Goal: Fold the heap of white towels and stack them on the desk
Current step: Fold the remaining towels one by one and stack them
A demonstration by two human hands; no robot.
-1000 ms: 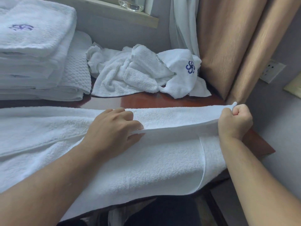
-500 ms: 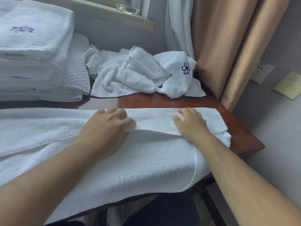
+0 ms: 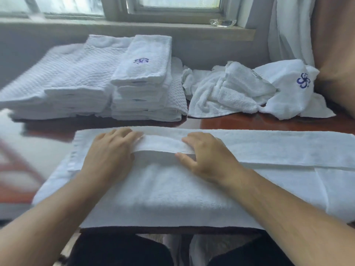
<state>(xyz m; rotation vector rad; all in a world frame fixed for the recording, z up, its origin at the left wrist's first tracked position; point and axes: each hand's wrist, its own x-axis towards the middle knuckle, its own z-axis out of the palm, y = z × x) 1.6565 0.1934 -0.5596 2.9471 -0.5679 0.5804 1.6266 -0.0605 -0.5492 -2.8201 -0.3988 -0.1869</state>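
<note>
Nearest the viewer, my knees in dark cloth (image 3: 119, 250) show below the near edge of the glossy reddish-brown wooden tabletop (image 3: 249, 123).

The towel in hand, a large white terry bath towel (image 3: 163, 198), lies lengthwise across the near part of the tabletop. Its near side hangs over the edge and its right end runs out of view. Its far long side is turned back toward me as a narrow flap.

My left hand (image 3: 109, 156) and right hand (image 3: 207, 160) rest on that flap side by side, a little apart, with the fingers extended across it. The right thumb sits at the flap's near edge and the left thumb is hidden. The flap stands slightly raised between the hands. I cannot tell whether either hand pinches it or merely presses it flat.

Far left, touching one another, stand two piles of finished work: a tall stack of folded white terry towels with a blue emblem (image 3: 142, 73) and a broad pile of folded white quilted-weave cloths (image 3: 76, 77). Far right, just beside them, lies the loose heap of crumpled white towels (image 3: 230, 93).

Behind runs a window sill bearing a clear glass object (image 3: 222, 23), with a white curtain (image 3: 288, 25) at its right.

I judge the task well past halfway. The stacks outweigh the heap. This towel needs its remaining folds, then the heap follows.
</note>
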